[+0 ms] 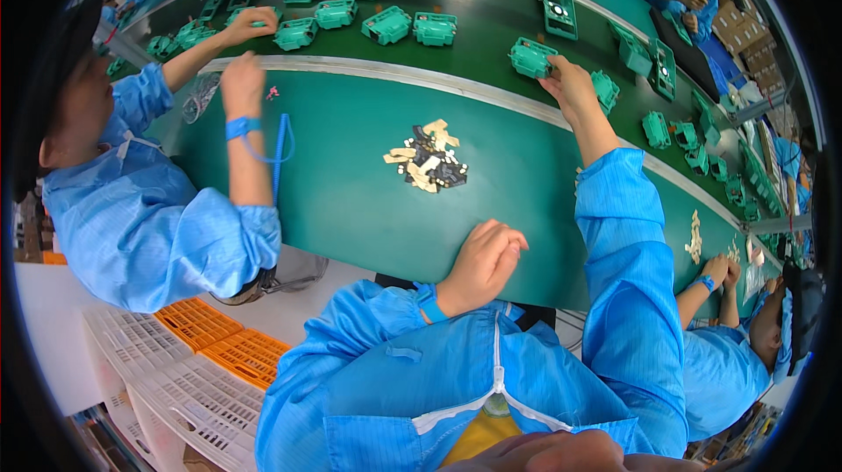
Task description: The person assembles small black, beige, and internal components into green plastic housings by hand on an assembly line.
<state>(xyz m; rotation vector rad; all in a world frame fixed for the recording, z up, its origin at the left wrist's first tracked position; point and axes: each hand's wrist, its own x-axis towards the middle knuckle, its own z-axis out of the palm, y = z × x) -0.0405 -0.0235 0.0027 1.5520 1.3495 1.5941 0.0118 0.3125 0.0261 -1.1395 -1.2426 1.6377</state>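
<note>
My right hand (570, 86) reaches over the conveyor belt and grips the right end of a green plastic housing (531, 58). Close to the table's near edge, my left hand (484, 263) is closed in a loose fist, with a blue strap (430, 303) round its wrist. Whatever its curled fingers may hold is hidden. Between my hands and farther left, a loose pile of small black and cream strip-like pieces (428, 157) lies on the green tabletop (351, 182). Another green housing (605, 90) sits just right of my right hand.
Several green housings (387, 25) and open frames (559, 9) lie along the belt (482, 25), behind a pale rail (386, 69). A co-worker's hand (243, 84) is at my left, near a blue stick (281, 156). Another person's hands (721, 271) work at the right. Orange-and-white crates (197, 323) stand lower left.
</note>
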